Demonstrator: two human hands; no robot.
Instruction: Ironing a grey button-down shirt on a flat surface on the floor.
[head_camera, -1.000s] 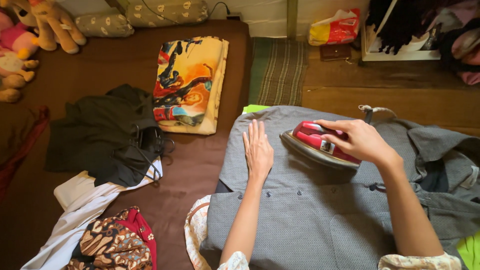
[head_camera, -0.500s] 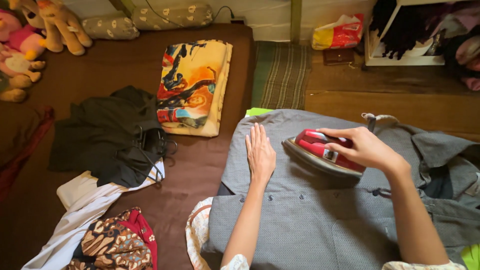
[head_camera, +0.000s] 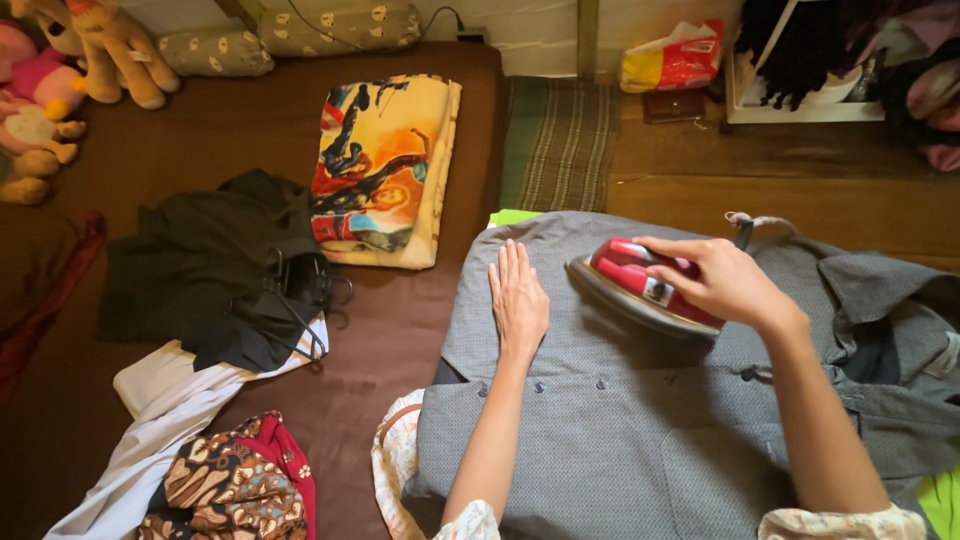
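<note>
Nearby, dark clothes (head_camera: 215, 265) and a folded colourful cloth (head_camera: 385, 165) flank the grey shirt (head_camera: 620, 420).

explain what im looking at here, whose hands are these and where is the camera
The picture comes from a camera worn on a person's head, looking down, so the two bare arms reaching in from the bottom are that person's own. The right hand grips the handle of a red clothes iron, which rests on a grey button-up shirt spread out flat. The left hand lies palm down on the shirt beside the iron, fingers together. To the left, on a brown surface, lie a folded colourful printed cloth, a dark garment with hangers, a white cloth and a patterned red and brown cloth. Stuffed toys sit in the top left corner.
</note>
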